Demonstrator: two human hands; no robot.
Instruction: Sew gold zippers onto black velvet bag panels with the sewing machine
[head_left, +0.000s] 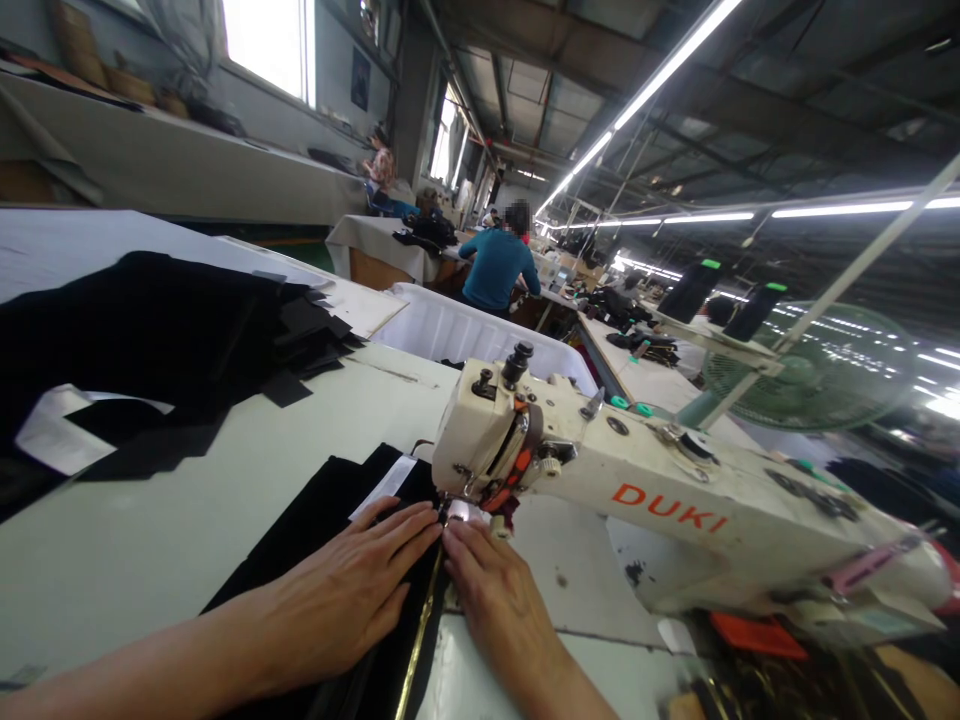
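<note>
My left hand (pixel 352 590) lies flat with fingers stretched on a strip of black fabric (pixel 322 520) on the sewing table, its fingertips near the needle. My right hand (pixel 491 590) rests flat beside it, fingers extended toward the presser foot (pixel 459 512) of the white sewing machine (pixel 637 500) marked DUKI. A gold zipper line (pixel 420 630) runs between my hands along the fabric's edge. A white label (pixel 386 485) lies on the fabric just past my left fingertips.
A pile of black cut pieces (pixel 165 340) with white paper covers the table's left. A white bin (pixel 465 335) stands behind the machine. A green fan (pixel 817 370) sits at right. A person in a teal top (pixel 499 268) works at a far table.
</note>
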